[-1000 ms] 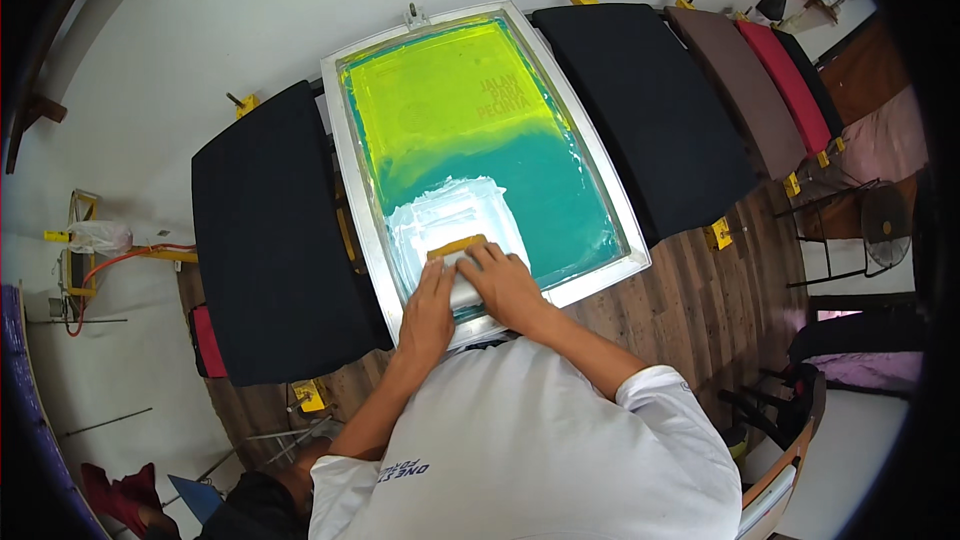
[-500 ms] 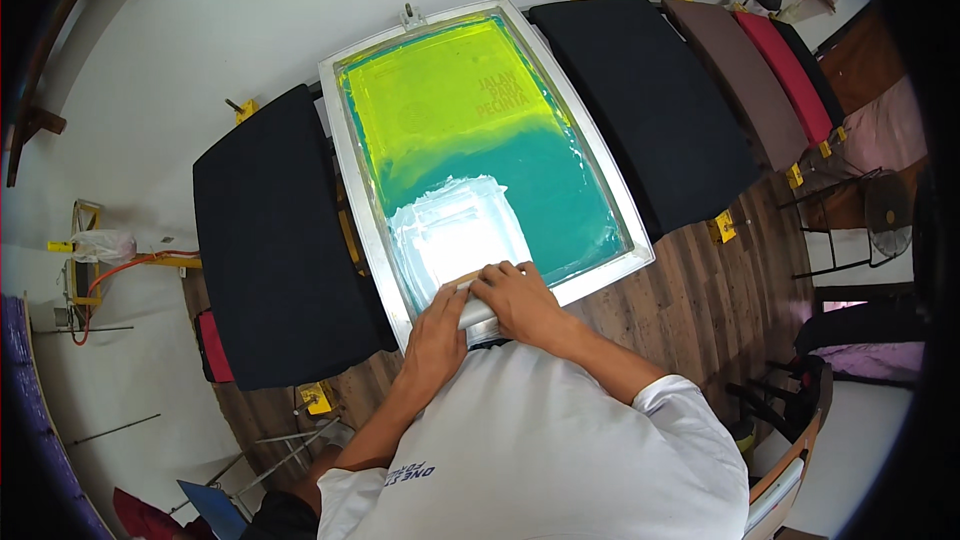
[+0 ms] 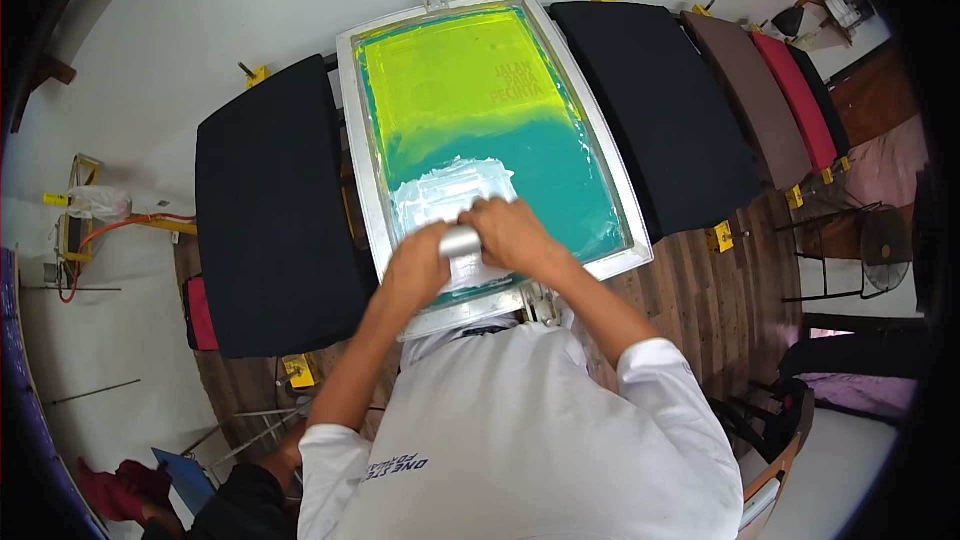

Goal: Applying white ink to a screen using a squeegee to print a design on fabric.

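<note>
A screen-printing frame (image 3: 362,160) with pale metal sides lies in front of me. Its mesh is teal (image 3: 565,190) in the nearer half and yellow-green (image 3: 440,70) in the farther half, with faint lettering there. Both my hands grip a squeegee (image 3: 460,242) with a silvery rounded handle. My left hand (image 3: 415,265) is closed around its left end, my right hand (image 3: 507,230) around its right end. White ink (image 3: 455,185) lies thick on the mesh just beyond the squeegee and thinly streaked on the near side. The blade is hidden beneath the hands.
Black padded boards flank the frame at left (image 3: 270,210) and right (image 3: 650,110). Farther right stand a brown board (image 3: 740,80) and a red board (image 3: 795,90), with yellow brackets at the ends. A fan (image 3: 885,248) stands at right. Another person's dark clothing (image 3: 250,495) shows lower left.
Both hands and the squeegee have moved forward from the near edge of the frame onto the white ink. My arms reach out farther, and the near rail now shows.
</note>
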Demonstrator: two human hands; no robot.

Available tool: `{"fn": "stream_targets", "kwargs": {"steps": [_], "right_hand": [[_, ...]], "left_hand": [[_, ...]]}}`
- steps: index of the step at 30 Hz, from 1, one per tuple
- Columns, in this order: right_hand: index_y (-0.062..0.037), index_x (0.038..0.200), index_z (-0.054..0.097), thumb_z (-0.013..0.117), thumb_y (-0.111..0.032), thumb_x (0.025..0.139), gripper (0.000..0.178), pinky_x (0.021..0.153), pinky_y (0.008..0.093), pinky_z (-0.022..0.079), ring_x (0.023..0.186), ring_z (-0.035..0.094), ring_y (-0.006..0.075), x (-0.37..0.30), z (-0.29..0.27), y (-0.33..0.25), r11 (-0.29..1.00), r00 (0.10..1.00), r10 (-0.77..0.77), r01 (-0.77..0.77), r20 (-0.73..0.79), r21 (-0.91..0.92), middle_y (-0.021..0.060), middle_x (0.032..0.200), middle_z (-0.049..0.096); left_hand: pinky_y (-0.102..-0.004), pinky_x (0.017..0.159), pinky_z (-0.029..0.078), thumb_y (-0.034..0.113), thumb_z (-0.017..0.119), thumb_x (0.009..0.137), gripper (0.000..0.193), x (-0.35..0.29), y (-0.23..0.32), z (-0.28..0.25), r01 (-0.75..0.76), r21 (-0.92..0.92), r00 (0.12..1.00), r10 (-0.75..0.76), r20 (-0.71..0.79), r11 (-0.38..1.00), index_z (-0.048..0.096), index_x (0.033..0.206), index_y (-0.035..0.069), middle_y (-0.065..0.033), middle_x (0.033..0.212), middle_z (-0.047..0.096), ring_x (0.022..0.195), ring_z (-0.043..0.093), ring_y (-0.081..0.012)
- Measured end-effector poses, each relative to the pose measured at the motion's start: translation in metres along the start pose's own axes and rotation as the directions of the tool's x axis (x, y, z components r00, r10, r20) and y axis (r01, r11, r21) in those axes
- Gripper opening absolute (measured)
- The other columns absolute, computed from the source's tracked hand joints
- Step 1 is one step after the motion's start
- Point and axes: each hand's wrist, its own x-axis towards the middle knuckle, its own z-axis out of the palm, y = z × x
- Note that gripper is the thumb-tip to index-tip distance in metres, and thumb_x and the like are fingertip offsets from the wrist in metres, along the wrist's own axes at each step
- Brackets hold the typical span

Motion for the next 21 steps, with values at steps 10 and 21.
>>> {"fn": "stream_targets", "kwargs": {"steps": [10, 21], "right_hand": [[-0.0088, 0.106, 0.072, 0.073, -0.005, 0.064, 0.042, 0.081, 0.0445, 0.057, 0.092, 0.069, 0.0365, 0.056, -0.004, 0.021, 0.979, 0.988, 0.120, -0.134, 0.096, 0.155, 0.0163, 0.097, 0.072], [-0.0044, 0.100, 0.073, 0.071, -0.002, 0.068, 0.032, 0.080, 0.0469, 0.057, 0.096, 0.064, 0.0369, -0.012, 0.026, -0.001, 0.972, 0.988, 0.150, -0.139, -0.046, 0.188, 0.0182, 0.099, 0.067]], "left_hand": [[-0.0477, 0.087, 0.054, -0.015, 0.057, 0.075, 0.043, 0.047, -0.011, -0.016, 0.068, 0.114, 0.998, -0.068, -0.001, 0.991, 0.070, 0.113, -0.001, -0.0276, 0.099, 0.070, 0.095, 0.067, -0.0455], [-0.0481, 0.091, 0.053, -0.019, 0.054, 0.073, 0.054, -0.008, -0.002, 0.024, 0.033, 0.071, 0.999, -0.032, -0.014, 0.997, 0.061, 0.124, -0.003, -0.0277, 0.110, 0.067, 0.102, 0.066, -0.0445]]}}
